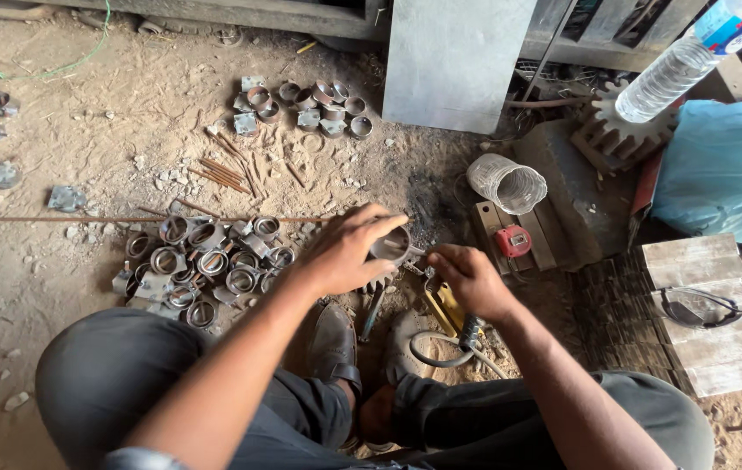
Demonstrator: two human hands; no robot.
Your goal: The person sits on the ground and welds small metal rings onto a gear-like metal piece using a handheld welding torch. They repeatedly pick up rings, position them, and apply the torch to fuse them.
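My left hand (347,247) grips a short metal ring (390,245), held just above the dirt floor in front of my feet. My right hand (468,278) is closed around a yellow-handled electrode holder (443,305), its tip close to the ring. A grey cable (441,348) loops from the holder toward my right shoe. Left of my left hand lies a heap of similar metal rings with plates (201,265). A thin rusty rod (127,218) lies across the floor behind that heap.
A second group of rings (301,106) and several short rods (225,172) lie further back. A plastic cup (507,183), a red tape measure (514,240), a grey metal sheet (454,61), a water bottle (667,78), a blue bag (723,170) and dark goggles (700,306) lie to the right.
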